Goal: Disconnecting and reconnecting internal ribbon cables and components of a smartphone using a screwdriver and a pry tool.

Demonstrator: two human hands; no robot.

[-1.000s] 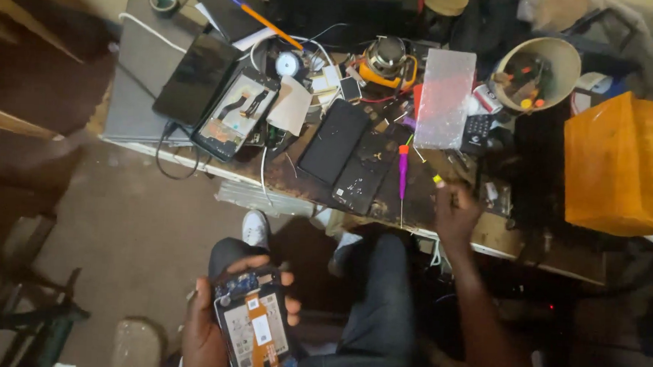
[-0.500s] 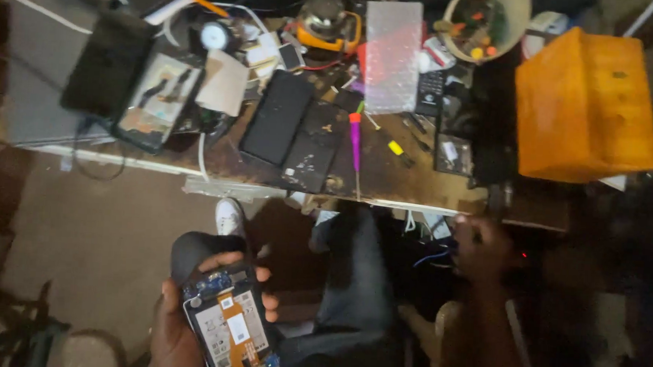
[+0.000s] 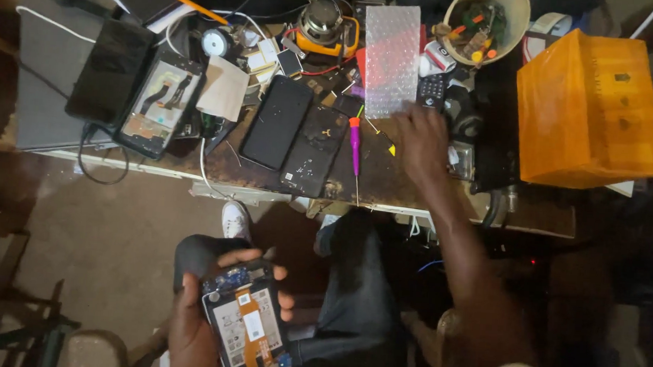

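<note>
Over the lap, left hand [image 3: 192,333] grips opened phone [image 3: 248,328], fingers wrapped round its edges; right hand [image 3: 420,140] spread on cluttered bench [image 3: 386,190] near purple screwdriver [image 3: 355,144]. One-handed hold could let the phone slip off.

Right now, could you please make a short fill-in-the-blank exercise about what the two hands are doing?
1. The left hand holds an opened ____ above the lap.
2. The right hand rests on the cluttered ____.
3. The screwdriver beside the right hand has a ____ handle.

Missing words: phone; workbench; purple
</note>
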